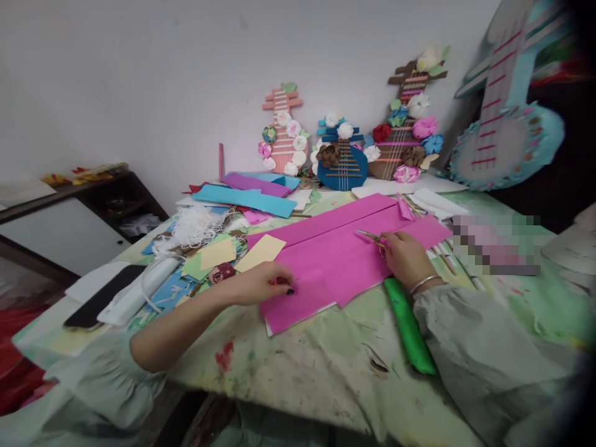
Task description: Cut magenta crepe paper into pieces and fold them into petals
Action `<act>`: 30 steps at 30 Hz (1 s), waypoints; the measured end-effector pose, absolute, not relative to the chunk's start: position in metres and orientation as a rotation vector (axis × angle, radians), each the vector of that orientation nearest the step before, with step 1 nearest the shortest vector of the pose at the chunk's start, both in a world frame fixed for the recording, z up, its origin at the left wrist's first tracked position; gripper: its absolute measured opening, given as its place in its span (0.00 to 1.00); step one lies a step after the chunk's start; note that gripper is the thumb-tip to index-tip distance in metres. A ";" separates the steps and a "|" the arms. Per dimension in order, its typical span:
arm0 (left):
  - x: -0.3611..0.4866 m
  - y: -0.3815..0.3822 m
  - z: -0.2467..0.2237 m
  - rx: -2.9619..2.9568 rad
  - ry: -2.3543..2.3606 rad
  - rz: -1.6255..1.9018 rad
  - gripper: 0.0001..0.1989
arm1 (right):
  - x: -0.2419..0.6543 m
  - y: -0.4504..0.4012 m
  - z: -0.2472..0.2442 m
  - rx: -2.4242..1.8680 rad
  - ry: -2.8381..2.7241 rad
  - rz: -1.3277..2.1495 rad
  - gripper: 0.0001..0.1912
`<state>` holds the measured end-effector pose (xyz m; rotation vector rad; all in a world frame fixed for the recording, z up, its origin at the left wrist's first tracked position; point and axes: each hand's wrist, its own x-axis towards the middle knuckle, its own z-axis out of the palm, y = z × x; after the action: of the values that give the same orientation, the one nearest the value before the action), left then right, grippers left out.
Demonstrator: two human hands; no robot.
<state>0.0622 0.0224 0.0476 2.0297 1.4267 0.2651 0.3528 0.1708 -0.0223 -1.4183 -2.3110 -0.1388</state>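
Observation:
My right hand point(407, 257) is closed around the gold-coloured handles of a small pair of scissors point(369, 236). Their blades point left above several sheets of bright pink paper point(339, 264), which overlap across the middle of the table. Over the left end of that paper is my left hand point(267, 282), its thumb and fingers pinched together. What sits between those fingertips, if anything, blends with the pink below and I cannot make it out. A green wrapped roll point(410, 326) lies beside my right wrist.
Left of the paper lie cream cards point(261, 252), tangled white cord point(195, 226), a phone point(105, 297) and a white power strip point(142, 288). Blue paper point(246, 198) is behind. Flower-decorated paper instruments, one dark blue point(342, 167), lean against the wall. Pens point(447, 257) lie at right.

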 end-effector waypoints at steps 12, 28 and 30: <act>0.051 0.090 0.029 1.184 1.094 0.778 0.21 | 0.353 0.175 -0.013 -1.426 -2.209 -0.122 0.17; 0.058 0.076 0.015 1.272 1.202 0.737 0.16 | 0.355 0.082 -0.008 -1.634 -2.444 -0.180 0.12; 0.061 0.084 0.015 1.284 1.232 0.754 0.18 | 0.358 0.070 -0.008 -1.719 -2.439 -0.196 0.12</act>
<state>0.0608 0.0839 0.0149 1.2839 1.2319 0.7538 0.3582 0.0697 -0.0079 -1.7188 -2.4390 -0.1957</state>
